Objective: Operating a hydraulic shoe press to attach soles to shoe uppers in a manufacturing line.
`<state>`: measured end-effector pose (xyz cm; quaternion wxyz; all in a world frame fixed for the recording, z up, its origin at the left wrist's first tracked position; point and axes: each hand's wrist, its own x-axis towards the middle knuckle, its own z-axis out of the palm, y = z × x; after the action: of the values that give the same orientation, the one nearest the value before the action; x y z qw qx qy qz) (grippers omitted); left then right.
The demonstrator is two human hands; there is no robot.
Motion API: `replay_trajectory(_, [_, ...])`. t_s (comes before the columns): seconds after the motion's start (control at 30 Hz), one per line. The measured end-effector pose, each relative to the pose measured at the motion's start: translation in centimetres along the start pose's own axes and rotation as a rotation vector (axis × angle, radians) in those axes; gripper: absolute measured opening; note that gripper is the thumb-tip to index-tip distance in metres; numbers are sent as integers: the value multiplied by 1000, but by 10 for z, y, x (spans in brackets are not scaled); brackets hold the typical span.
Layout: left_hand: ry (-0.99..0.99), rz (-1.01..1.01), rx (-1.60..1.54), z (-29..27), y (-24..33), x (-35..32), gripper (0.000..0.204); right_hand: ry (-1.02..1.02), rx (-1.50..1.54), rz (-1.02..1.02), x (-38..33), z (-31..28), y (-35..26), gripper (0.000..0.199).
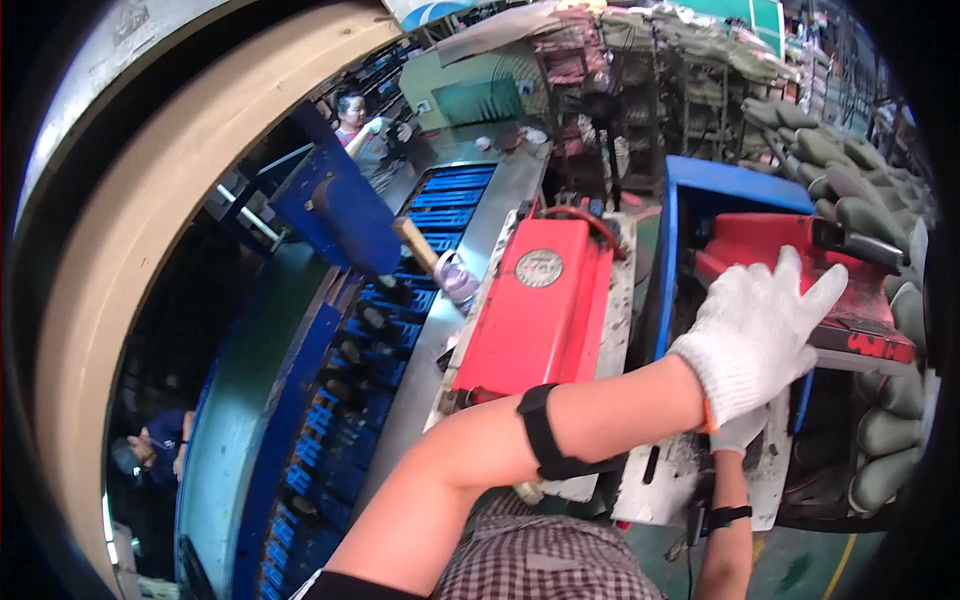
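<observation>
My left arm reaches across to the right. My left hand [765,330], in a white knit glove, has its fingers spread in front of a red machine head [760,240] with a dark bar at its top. I see nothing in its fingers, and whether it touches the machine I cannot tell. Just below it is my right hand [742,430], also gloved, above the machine's pale, stained base plate [650,490]. The left hand covers most of it, so its fingers are hidden. A second red machine [540,310] with a round badge stands left of my hands.
A blue hood [725,180] surrounds the right machine. Greyish-green shoe-shaped pieces [860,215] are stacked at the far right. On the left a conveyor with blue slats [330,410] carries dark pieces. A purple tape roll [457,280] rests on its metal edge. Another person [365,130] works at the far end.
</observation>
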<state>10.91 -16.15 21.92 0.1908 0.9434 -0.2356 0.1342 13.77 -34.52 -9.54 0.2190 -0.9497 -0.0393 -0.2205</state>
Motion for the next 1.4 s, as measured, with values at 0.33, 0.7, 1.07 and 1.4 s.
replay_trajectory(0.33, [-298, -55, -532, -80, 107, -70, 35, -9, -319, -12, -3, -5, -14, 70])
replay_trajectory(0.7, [-366, 72, 340, -114, 50, -178, 47, -270, -267, 139, 12, -18, -2, 87])
replay_trajectory(1.07, [-387, -721, -666, -58, -119, -401, 86, -647, 1898, 793, -87, -112, -29, 65])
replay_trajectory(1.4, [181, -743, -1637, 42, -118, -443, 95, -1226, 1331, 237, -144, -74, -262, 98])
